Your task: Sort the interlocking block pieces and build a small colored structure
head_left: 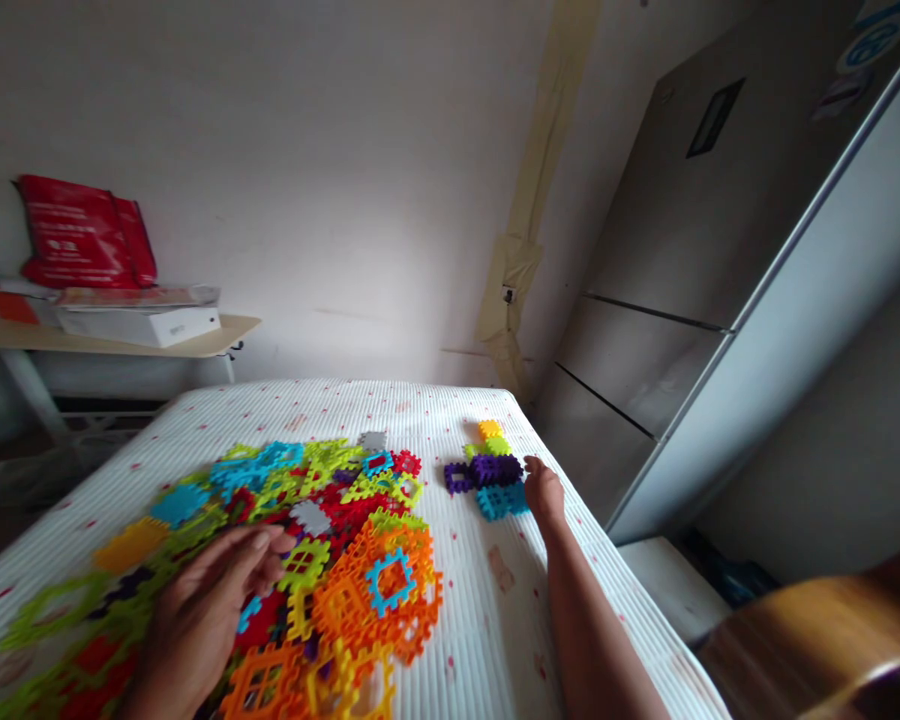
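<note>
Above a heap of colourful notched plastic building tiles [345, 510] is my left hand [217, 590], thumb and fingers drawn together; whatever lies between them is hidden. Beside the right edge of the bed-like surface, my right hand [546, 492] is next to a purple block of joined tiles [495, 469], its fingers bent but apart, with nothing visible in them. In front of that block sits a blue tile group [502, 502]. A flat purple frame tile [458, 478] lies to its left. Behind it are a lime tile [497, 446] and a yellow tile [490, 429].
A ribbed white cover [465, 620] with red dots spreads under the tiles. A grey fridge [645, 260] stands close on the right. At the back left, a table [232, 335] bears a red bag [82, 235] and a white box [146, 322]. Lower right is a wooden curved object [817, 630].
</note>
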A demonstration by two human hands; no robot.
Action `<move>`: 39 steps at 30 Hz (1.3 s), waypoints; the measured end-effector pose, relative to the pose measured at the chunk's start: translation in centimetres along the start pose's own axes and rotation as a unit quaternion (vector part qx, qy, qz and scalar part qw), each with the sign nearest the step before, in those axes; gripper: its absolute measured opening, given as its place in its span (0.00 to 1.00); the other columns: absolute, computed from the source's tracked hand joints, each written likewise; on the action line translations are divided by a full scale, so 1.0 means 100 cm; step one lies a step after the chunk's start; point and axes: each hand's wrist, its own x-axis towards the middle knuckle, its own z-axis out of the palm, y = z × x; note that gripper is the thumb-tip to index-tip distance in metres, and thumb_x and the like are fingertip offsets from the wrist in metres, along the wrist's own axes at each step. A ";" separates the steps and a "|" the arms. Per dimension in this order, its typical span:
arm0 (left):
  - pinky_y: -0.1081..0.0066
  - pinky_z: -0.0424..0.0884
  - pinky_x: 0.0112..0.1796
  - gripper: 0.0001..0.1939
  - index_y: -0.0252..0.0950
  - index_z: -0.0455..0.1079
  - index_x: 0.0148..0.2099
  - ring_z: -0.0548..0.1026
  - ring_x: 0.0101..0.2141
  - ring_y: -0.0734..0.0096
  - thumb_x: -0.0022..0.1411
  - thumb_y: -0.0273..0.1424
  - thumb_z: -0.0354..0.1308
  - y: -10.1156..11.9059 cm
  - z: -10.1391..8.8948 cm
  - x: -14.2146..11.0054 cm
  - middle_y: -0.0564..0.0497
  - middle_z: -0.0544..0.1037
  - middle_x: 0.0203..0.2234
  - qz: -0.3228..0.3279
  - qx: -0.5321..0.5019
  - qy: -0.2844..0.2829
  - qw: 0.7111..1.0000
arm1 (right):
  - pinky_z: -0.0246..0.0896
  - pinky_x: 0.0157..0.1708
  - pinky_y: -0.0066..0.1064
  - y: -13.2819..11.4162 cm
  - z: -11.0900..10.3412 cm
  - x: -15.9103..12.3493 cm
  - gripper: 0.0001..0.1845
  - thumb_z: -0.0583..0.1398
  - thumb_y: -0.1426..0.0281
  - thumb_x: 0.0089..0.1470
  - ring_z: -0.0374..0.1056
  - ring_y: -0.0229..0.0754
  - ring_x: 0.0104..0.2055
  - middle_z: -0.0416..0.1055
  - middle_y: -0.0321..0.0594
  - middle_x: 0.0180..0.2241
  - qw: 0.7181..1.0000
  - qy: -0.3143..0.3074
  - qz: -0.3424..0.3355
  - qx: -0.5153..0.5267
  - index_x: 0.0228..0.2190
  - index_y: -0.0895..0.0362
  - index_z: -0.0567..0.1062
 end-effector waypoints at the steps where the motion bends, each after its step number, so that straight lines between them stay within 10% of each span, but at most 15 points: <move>1: 0.78 0.66 0.25 0.25 0.38 0.71 0.35 0.70 0.25 0.74 0.38 0.47 0.69 0.000 0.000 0.000 0.53 0.79 0.26 0.003 0.002 -0.003 1.000 | 0.60 0.41 0.26 -0.001 0.000 0.000 0.26 0.47 0.80 0.53 0.72 0.40 0.43 0.76 0.40 0.42 1.000 -0.003 0.000 -0.001 0.49 0.54 0.72; 28: 0.76 0.65 0.23 0.20 0.36 0.71 0.34 0.70 0.23 0.74 0.42 0.43 0.67 0.003 0.002 -0.003 0.52 0.78 0.25 0.024 0.007 -0.012 1.000 | 0.61 0.40 0.30 -0.009 0.004 -0.004 0.26 0.47 0.78 0.55 0.72 0.44 0.41 0.76 0.46 0.37 0.999 -0.013 -0.003 -0.037 0.52 0.55 0.70; 39: 0.72 0.68 0.28 0.10 0.35 0.72 0.32 0.72 0.25 0.73 0.47 0.35 0.64 0.029 0.007 -0.010 0.51 0.78 0.26 0.091 -0.056 -0.015 0.994 | 0.57 0.48 0.34 -0.013 -0.006 -0.005 0.26 0.48 0.81 0.49 0.65 0.46 0.49 0.72 0.48 0.47 0.989 0.121 -0.081 0.009 0.49 0.63 0.71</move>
